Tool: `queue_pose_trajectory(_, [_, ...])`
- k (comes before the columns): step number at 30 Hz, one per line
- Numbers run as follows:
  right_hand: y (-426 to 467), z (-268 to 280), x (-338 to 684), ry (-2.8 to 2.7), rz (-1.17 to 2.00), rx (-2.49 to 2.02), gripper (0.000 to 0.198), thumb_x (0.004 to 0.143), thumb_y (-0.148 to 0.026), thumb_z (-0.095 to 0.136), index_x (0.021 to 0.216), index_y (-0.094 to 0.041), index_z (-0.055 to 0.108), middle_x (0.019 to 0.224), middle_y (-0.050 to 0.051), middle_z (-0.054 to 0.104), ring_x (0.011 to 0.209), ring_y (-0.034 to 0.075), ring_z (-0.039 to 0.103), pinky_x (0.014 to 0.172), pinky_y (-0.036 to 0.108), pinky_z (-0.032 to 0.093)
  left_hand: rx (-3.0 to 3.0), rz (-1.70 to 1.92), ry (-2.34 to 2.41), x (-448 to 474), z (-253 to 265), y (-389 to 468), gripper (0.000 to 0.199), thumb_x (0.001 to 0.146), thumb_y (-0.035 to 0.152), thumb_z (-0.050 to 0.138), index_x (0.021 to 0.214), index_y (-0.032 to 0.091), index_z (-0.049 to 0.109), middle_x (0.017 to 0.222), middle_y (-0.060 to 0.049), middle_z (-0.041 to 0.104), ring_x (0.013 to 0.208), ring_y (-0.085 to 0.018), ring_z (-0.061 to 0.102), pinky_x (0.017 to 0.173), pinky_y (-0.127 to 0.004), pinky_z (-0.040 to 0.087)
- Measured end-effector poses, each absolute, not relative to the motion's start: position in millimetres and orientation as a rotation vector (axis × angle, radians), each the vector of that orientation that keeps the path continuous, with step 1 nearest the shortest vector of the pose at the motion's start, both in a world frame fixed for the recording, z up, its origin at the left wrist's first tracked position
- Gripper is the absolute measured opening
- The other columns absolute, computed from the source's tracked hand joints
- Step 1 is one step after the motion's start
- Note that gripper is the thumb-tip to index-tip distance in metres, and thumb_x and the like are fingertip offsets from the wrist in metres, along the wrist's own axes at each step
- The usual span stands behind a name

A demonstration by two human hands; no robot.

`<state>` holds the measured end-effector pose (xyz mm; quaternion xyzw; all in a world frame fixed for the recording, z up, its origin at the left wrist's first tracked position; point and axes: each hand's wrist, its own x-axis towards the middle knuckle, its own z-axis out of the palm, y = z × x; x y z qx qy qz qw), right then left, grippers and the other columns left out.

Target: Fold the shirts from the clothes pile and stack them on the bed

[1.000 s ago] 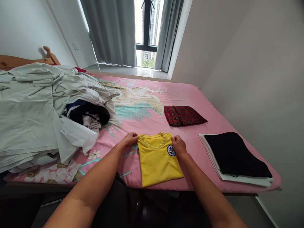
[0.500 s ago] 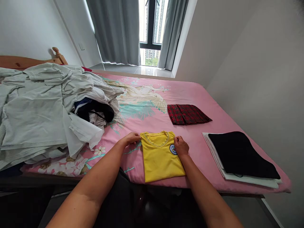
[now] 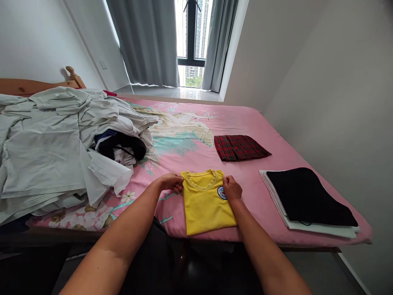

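Observation:
A yellow V-neck T-shirt (image 3: 205, 209) with a round blue-and-white badge lies folded in a near-rectangle at the bed's front edge, collar facing away from me. At its upper left corner my left hand (image 3: 172, 181) is closed on the fabric, fingertips pinching the edge. My right hand (image 3: 232, 188) grips the right edge just beside the badge, its fingers curled in. The shirt lies flat on the bed between both hands.
A large heap of white clothes (image 3: 46, 151) covers the left of the pink bedsheet (image 3: 245, 119). A folded red plaid garment (image 3: 241, 148) lies beyond the shirt. On the right is a folded stack topped by a black garment (image 3: 310, 198). Grey curtains (image 3: 147, 41) hang at the window.
The view has shifted slightly, so things sit a little further left. Both hands stay at the shirt's upper edges; the left fingers have shifted a little. The shirt keeps its shape.

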<state>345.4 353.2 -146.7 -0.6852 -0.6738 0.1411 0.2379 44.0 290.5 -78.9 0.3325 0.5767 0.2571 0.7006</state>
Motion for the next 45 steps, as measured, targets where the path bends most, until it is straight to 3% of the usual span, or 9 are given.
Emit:
queue_pose_trajectory(5, [353, -147, 345, -1.844, 0.377, -1.885, 0.031, 0.091, -0.046, 0.041, 0.090, -0.022, 0.060, 0.073, -0.001, 0.061, 0.056, 0.009, 0.039, 0.054, 0.024, 0.016, 0.742, 0.570, 1.267, 45, -77, 292, 0.020, 0.065, 0.018, 0.069, 0.081, 0.012, 0.058, 0.066, -0.001, 0.061, 0.050, -0.008, 0.055, 0.049, -0.019, 0.042])
queue_pose_trajectory(13, [351, -145, 344, -1.856, 0.369, -1.911, 0.034, 0.092, -0.047, 0.041, 0.092, -0.021, 0.062, 0.077, 0.002, 0.062, 0.059, 0.011, 0.043, 0.054, 0.024, 0.016, 0.781, 0.513, 1.402, 51, -77, 290, 0.022, 0.069, 0.029, 0.069, 0.067, 0.012, 0.056, 0.057, 0.000, 0.059, 0.041, -0.006, 0.047, 0.039, -0.018, 0.032])
queue_pose_trajectory(21, [353, -146, 346, -1.859, 0.385, -1.906, 0.035, 0.093, -0.047, 0.037, 0.094, -0.021, 0.060, 0.075, 0.001, 0.061, 0.057, 0.011, 0.040, 0.054, 0.024, 0.016, 0.819, 0.378, 1.567, 40, -72, 288, 0.018, 0.064, 0.027, 0.071, 0.065, 0.011, 0.062, 0.060, -0.006, 0.066, 0.041, -0.011, 0.053, 0.040, -0.021, 0.033])
queue_pose_trajectory(33, [354, -143, 345, -1.812, 0.429, -1.914, 0.034, 0.091, -0.047, 0.039, 0.093, -0.022, 0.061, 0.079, 0.002, 0.064, 0.063, 0.012, 0.047, 0.056, 0.023, 0.020, 0.818, 0.556, 1.534, 48, -67, 286, 0.009, 0.066, 0.023, 0.057, 0.070, 0.015, 0.056, 0.054, 0.002, 0.054, 0.044, -0.008, 0.049, 0.041, -0.018, 0.034])
queue_pose_trajectory(38, [362, -132, 345, -1.795, 0.590, -1.946, 0.042, 0.085, -0.059, 0.042, 0.084, -0.023, 0.064, 0.082, 0.002, 0.065, 0.070, 0.015, 0.054, 0.056, 0.024, 0.026, 0.858, 0.631, 1.591, 46, -81, 293, 0.013, 0.065, 0.024, 0.061, 0.069, 0.016, 0.053, 0.053, 0.004, 0.050, 0.042, -0.006, 0.046, 0.039, -0.017, 0.031])
queue_pose_trajectory(45, [376, -127, 348, -1.842, 0.635, -1.961, 0.045, 0.088, -0.057, 0.035, 0.087, -0.022, 0.064, 0.087, 0.005, 0.066, 0.075, 0.016, 0.057, 0.057, 0.025, 0.028, 0.894, 0.624, 1.643, 45, -92, 297, 0.014, 0.063, 0.022, 0.063, 0.063, 0.017, 0.050, 0.047, 0.006, 0.045, 0.036, -0.005, 0.040, 0.034, -0.017, 0.025])
